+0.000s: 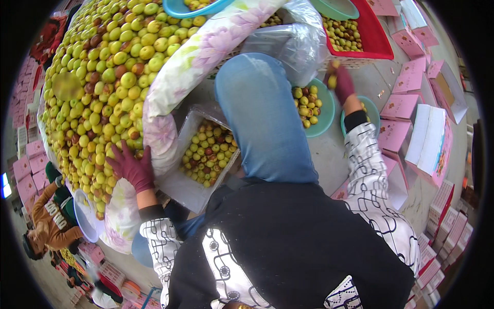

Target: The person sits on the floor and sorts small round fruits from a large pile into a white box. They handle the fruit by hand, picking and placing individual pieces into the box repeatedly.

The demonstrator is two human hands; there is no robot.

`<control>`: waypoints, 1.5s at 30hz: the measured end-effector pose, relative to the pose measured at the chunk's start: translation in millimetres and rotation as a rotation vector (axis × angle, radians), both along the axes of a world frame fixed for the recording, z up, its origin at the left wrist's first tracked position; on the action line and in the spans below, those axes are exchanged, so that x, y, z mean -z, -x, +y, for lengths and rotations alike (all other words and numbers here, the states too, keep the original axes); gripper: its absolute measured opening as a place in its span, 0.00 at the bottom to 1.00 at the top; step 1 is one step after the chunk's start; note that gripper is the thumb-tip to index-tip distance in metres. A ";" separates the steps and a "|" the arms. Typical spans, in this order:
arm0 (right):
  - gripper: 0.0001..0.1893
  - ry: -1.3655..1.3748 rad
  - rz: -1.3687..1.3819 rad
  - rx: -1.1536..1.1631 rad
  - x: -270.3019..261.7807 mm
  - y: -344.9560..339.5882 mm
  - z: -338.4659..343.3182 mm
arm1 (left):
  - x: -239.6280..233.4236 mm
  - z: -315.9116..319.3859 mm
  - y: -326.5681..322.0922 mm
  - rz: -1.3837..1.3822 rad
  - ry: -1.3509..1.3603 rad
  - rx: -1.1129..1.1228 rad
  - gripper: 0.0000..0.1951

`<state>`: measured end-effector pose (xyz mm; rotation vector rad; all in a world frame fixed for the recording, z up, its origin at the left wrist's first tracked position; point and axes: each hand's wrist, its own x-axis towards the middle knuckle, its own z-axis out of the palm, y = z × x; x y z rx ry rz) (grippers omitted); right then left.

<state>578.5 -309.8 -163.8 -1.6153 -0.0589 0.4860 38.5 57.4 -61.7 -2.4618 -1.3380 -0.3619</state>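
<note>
My left hand (133, 167), in a maroon glove, rests with fingers spread on the edge of a large heap of green and brown jujubes (104, 89). Nothing shows in its grasp, though its palm faces away from me. A rolled floral cloth (164, 133) borders the heap beside this hand. My right hand (343, 84), gloved alike, holds a few jujubes (332, 81) at its fingertips. It is above the gap between two teal basins, one with jujubes (327, 112) and another (375, 110) partly hidden by my forearm.
A lined box of jujubes (185, 154) sits by my knee. Ahead are a red-lined crate (380, 42), clear plastic sheeting (287, 46) and a blue basin (173, 9). Pink cartons (399, 106) line the right side. At left, a person (50, 220) is near a pale basin (79, 210).
</note>
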 end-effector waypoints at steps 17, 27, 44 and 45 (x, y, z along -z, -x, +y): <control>0.26 -0.237 0.094 -0.344 59.5 -7.4 -80.9 | 14.1 -7.7 20.6 -0.139 -0.115 0.028 0.45; 0.28 -0.276 -0.353 -0.580 -205.5 38.6 78.6 | 21.0 -29.4 13.8 -0.590 -0.028 -0.070 0.45; 0.13 0.083 -0.854 -0.869 -203.8 96.1 329.6 | -0.6 -59.9 6.4 -1.881 1.009 -0.358 0.39; 0.15 0.194 -0.888 -0.773 -192.9 60.2 345.9 | 1.5 -59.6 2.7 -1.917 1.039 -0.347 0.38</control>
